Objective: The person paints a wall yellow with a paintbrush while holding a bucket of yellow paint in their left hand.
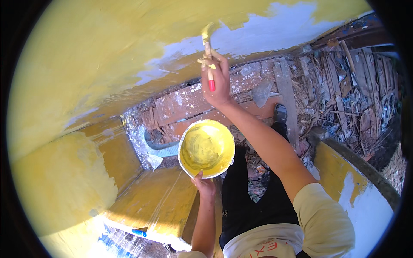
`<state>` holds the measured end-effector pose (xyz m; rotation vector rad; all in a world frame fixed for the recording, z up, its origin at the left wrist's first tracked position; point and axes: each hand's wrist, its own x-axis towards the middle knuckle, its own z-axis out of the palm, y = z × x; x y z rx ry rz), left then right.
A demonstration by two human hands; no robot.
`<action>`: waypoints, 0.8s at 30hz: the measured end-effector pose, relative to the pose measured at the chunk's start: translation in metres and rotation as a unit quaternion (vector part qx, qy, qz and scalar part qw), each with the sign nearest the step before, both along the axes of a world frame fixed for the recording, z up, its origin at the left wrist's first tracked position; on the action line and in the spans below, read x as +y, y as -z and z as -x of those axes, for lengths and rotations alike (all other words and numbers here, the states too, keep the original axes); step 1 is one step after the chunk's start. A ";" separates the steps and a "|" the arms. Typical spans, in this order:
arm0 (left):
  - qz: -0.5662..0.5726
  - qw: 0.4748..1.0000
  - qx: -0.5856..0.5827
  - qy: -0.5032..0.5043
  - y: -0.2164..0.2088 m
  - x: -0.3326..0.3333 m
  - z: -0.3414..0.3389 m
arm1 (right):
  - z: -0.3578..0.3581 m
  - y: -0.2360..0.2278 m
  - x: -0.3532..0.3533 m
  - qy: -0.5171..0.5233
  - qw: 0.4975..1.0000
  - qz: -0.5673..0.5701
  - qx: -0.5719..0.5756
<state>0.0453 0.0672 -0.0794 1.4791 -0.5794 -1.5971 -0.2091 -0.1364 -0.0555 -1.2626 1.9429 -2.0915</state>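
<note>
While I look down from the head camera, the biggest thing I see is the curved wall (86, 56), coated yellow across most of its face, with a bare white patch (275, 30) left along its upper right. Below it a yellow ledge (159, 202) juts out at the lower left, streaked and partly painted. Past that lies the ground (344, 86), littered with broken boards, scraps and paint-spattered planks.

Next in size is the bucket (207, 148), round and white-rimmed, its inside smeared with yellow paint. My left hand (204, 184) is closed on its near rim from beneath, fingers curled around the edge, holding it out over the gap between the ledge and my dark trousers.

My right hand (217, 81) is raised toward the wall, wrapped tight around the paintbrush (208, 49). Its bristles, loaded with yellow, touch the wall right at the border where yellow meets the white patch. The red tip of the handle pokes out below my palm, and yellow flecks dot my fingers.
</note>
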 end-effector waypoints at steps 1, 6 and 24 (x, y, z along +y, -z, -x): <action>0.007 1.000 -0.002 0.010 0.000 -0.001 0.001 | -0.012 -0.001 -0.002 -0.075 0.997 -0.007 0.008; 0.025 0.999 -0.028 0.004 -0.002 -0.009 0.005 | 0.027 0.008 0.014 -0.193 0.980 -0.005 0.044; 0.051 0.996 0.049 0.059 -0.015 -0.058 0.105 | 0.094 -0.067 0.180 -0.210 0.961 -0.137 -0.118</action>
